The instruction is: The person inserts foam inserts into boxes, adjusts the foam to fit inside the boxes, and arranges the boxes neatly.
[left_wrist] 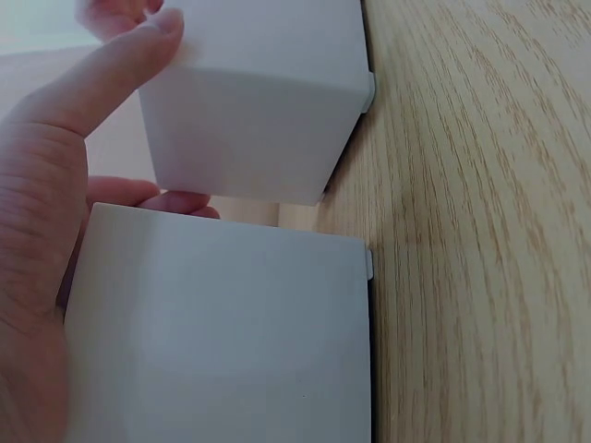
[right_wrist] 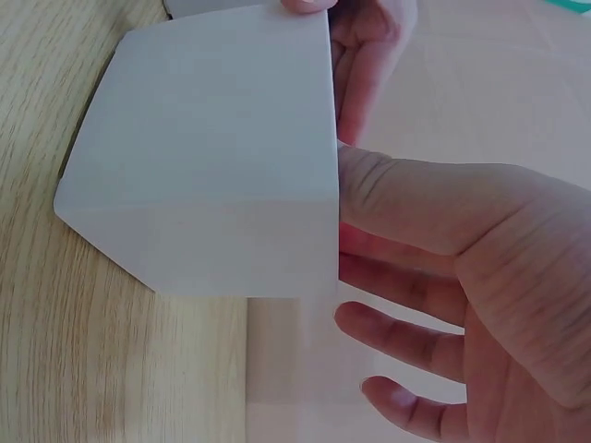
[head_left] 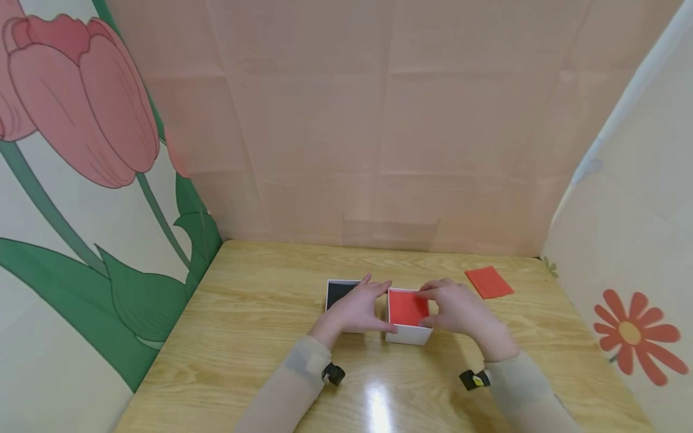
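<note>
A white open box (head_left: 408, 335) stands at the table's middle, a red lining or sheet (head_left: 403, 308) lying flat inside. My left hand (head_left: 361, 307) holds this box at its left side, thumb on the front rim, fingers toward the back corner. From the other side, my right hand (head_left: 455, 308) reaches over the right rim and touches the red sheet with thumb and fingers. In the right wrist view its thumb (right_wrist: 397, 198) passes behind the box's front wall, the tip hidden. A second white box (left_wrist: 222, 323), black inside, sits under my left hand.
A red square of cloth (head_left: 489, 282) lies on the wooden table (head_left: 260, 337), back right. A plain pinkish curtain (head_left: 325, 120) hangs behind the table. Flower-printed sheets (head_left: 639, 210) flank it on both sides.
</note>
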Available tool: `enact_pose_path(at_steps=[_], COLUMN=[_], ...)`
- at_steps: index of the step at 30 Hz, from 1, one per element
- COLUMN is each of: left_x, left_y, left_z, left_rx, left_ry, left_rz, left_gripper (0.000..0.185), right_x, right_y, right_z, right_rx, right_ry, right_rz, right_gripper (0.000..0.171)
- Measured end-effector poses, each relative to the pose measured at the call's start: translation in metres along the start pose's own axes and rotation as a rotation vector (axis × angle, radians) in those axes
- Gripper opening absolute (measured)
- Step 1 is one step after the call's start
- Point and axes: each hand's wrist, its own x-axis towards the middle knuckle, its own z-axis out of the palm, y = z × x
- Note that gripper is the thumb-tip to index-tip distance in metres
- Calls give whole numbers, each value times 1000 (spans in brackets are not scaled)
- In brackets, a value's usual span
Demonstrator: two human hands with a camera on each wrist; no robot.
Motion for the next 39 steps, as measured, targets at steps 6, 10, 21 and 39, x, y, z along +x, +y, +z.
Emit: enact_pose_path(at_steps=[6,10,21,39], left_x=[-1,-1,1,-1], left_y=[-1,-4,-9,-11], left_z=[-1,0,0,-1], left_rx=[-5,-7,0,8], left_ry=[0,2,12,5], left_rz=[-9,-16,-4,40], left_gripper=[109,109,109,108], right_x=[2,4,6,25], right_y=[-1,0,-6,-30], right_z=[1,3,2,22], right_rx=[-19,-29,5,69], right_ry=[3,4,39,83], right_rz=[4,-18,-96,-178], right_gripper=[60,60,58,57])
